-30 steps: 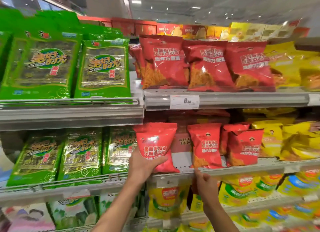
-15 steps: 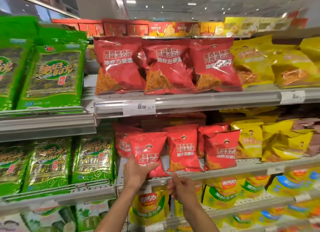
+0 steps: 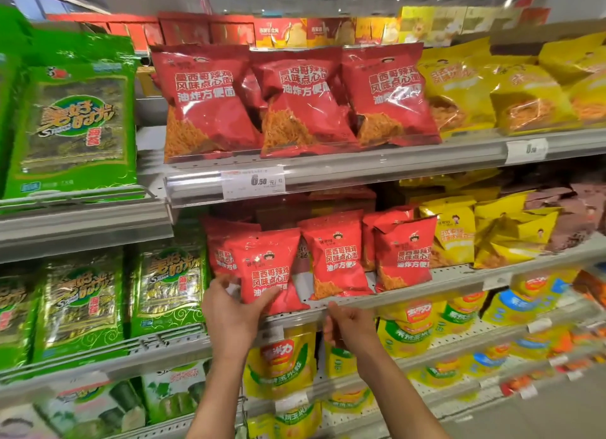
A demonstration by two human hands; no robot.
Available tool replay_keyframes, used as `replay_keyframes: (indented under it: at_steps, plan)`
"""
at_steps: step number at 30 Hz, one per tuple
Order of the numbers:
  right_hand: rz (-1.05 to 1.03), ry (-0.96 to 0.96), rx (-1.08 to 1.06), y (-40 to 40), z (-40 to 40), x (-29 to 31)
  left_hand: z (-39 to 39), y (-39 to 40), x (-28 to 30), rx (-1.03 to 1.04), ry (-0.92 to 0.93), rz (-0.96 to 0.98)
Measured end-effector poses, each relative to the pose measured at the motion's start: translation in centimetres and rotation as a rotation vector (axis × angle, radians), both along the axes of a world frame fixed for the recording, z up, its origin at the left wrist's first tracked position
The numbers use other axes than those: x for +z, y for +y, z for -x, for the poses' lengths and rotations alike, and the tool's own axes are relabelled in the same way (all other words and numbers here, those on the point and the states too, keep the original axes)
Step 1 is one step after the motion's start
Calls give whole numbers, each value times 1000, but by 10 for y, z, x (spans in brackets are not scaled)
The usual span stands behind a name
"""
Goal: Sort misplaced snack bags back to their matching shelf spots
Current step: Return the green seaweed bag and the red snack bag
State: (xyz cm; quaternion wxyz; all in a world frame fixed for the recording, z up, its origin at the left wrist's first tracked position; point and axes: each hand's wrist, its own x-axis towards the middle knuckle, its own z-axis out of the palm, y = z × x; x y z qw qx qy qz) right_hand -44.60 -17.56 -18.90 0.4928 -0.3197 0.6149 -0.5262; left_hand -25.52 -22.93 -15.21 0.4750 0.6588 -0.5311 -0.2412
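Where the shelves begin at the far left, tall green seaweed packs point(image 3: 73, 124) stand on an upper shelf, and more green packs point(image 3: 167, 284) of the same kind stand in a row on the shelf below them. To the right of these, on the higher middle shelf, three large red snack bags point(image 3: 295, 101) lean side by side, and a white price tag point(image 3: 253, 183) hangs on the rail under them.

On the middle shelf point(image 3: 459, 274) below, the left hand point(image 3: 234, 311) holds a small red snack bag point(image 3: 267, 268) at its lower left corner. The grip is partly closed: the thumb lies across the front of the bag near its bottom edge and the fingers go behind its left side. The bag stands upright at the near edge of the shelf, in front of another red bag and just beside two more small red bags point(image 3: 337, 255) of the same design on its right.

The right hand point(image 3: 349, 327) is lower, in front of the shelf rail and apart from the bag. Its fingers are loosely curled and the grip has nothing in it; one fingertip reaches up to the rail edge.

Farther right, yellow snack bags point(image 3: 485, 229) fill the same shelf, and large yellow bags point(image 3: 492, 94) stand on the shelf above. On the lower shelves there are yellow and green packs point(image 3: 282, 366), which look blurred toward the right.
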Motion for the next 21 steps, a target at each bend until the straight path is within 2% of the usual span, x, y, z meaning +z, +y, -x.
replay_keyframes:
  at_steps: [3,5,8,10,16,21]
  plan:
    - [14,67,-79,16,23,1,22,20,0,155,-22,205]
    - [17,85,-161,31,45,-2,51,35,-4,110,76,241]
    - [-8,77,-314,61,84,-9,108,55,-15,-73,324,114]
    - [-29,58,-424,87,114,-16,146,66,-27,-183,402,-5]
    - [-82,116,-668,176,231,-42,271,110,-63,-522,255,-203]
    - [-86,64,-820,252,355,-50,427,166,-73,-698,314,-369]
